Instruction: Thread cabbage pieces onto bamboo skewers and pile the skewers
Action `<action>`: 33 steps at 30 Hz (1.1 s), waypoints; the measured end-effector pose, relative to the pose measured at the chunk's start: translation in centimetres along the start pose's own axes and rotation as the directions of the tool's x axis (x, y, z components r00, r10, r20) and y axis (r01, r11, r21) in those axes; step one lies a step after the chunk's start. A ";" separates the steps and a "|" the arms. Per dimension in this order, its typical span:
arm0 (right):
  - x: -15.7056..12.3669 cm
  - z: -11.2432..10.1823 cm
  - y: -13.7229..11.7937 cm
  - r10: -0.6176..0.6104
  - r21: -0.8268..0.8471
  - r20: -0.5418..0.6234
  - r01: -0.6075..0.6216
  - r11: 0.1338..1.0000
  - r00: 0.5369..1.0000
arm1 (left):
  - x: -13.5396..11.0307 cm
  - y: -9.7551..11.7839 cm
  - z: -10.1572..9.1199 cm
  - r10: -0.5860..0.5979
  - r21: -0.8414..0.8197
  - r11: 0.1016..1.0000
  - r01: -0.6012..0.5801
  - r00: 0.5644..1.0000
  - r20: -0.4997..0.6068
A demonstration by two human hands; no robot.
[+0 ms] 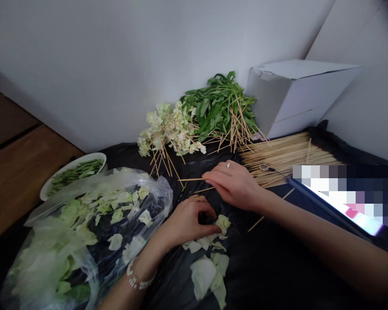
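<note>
My right hand [234, 185], a ring on one finger, is closed with a thin bamboo skewer [190, 179] at its fingertips, pointing left. Just below it a second skewer [203, 190] shows; I cannot tell if the hand holds that too. My left hand [192, 219] reaches over a small pile of cabbage pieces [197, 244], thumb and fingers curved but apart, close to a yellowish cabbage piece [223, 224]. Larger cabbage leaves [204, 275] lie nearer to me. To the left, a clear plastic bag [163, 189] spreads open with many torn cabbage pieces [116, 215] in it.
Skewered cabbage [168, 129] and skewered leafy greens [216, 103] are heaped by the wall. A bed of bamboo skewers [284, 155] lies right, before a white box [278, 99]. A phone [339, 202] is near my right forearm. A white bowl [45, 191] of greens stands left.
</note>
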State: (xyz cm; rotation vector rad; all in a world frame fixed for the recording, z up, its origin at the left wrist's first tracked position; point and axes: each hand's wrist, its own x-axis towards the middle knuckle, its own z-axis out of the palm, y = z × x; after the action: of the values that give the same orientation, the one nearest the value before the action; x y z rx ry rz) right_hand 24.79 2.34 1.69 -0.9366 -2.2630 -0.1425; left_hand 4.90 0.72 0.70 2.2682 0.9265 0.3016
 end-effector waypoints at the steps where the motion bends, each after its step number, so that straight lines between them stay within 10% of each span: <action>1: -0.1 0.1 0.0 -0.011 -0.011 -0.005 0.011 1.000 1.000 | 0.0 0.0 0.1 -0.001 0.011 1.000 0.001 1.000 0.005; 14: -0.4 0.5 0.1 -0.028 -0.078 -0.099 0.020 0.997 0.995 | 0.1 -0.3 0.9 -0.091 -0.411 0.906 0.099 0.995 0.039; 19: -0.5 0.2 -0.3 -0.142 -0.092 -0.251 0.122 0.988 0.957 | 0.3 -1.6 0.4 -0.123 -0.686 0.717 0.120 0.991 0.044; 26: -0.9 -0.6 -0.3 -0.260 -0.156 -0.378 0.216 0.964 0.889 | 0.5 -3.6 -0.1 -0.333 -0.972 0.234 0.025 0.941 -0.056; 33: -0.6 -0.5 0.3 -0.223 -0.281 -0.263 0.147 0.948 0.938 | 0.9 -3.8 -0.7 -0.495 -0.987 0.128 -0.099 0.856 -0.150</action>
State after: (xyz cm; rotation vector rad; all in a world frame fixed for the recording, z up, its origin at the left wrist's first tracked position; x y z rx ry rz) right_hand 25.50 2.05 1.64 -0.7672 -2.0807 -0.6332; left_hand 3.16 3.71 -1.27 0.7291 0.8253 1.0234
